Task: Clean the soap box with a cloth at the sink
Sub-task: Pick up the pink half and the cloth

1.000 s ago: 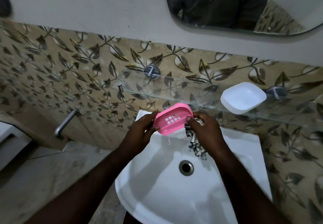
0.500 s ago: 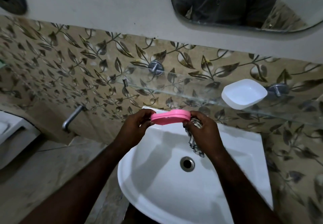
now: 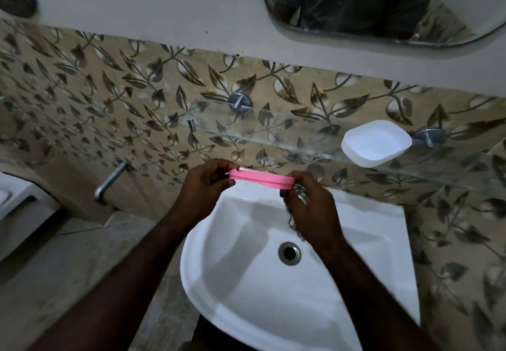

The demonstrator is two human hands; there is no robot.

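A pink soap box tray [image 3: 261, 179] is held edge-on and level above the back of the white sink [image 3: 246, 296]. My left hand [image 3: 204, 183] pinches its left end between thumb and fingers. At the tray's right end my right hand [image 3: 310, 208] pinches the rim and also grips a checked cloth [image 3: 297, 205], which hangs down from the palm toward the basin. The tray's slotted face is hidden from this angle.
A white soap box half [image 3: 376, 142] sits on the glass shelf [image 3: 273, 131] above the sink. The drain [image 3: 289, 253] lies below my right wrist. A metal tap [image 3: 109, 182] juts from the leaf-patterned wall at left. A mirror [image 3: 383, 3] hangs above.
The pink tray has tipped from showing its slotted face to lying flat and edge-on. Both hands have kept their hold on its ends.
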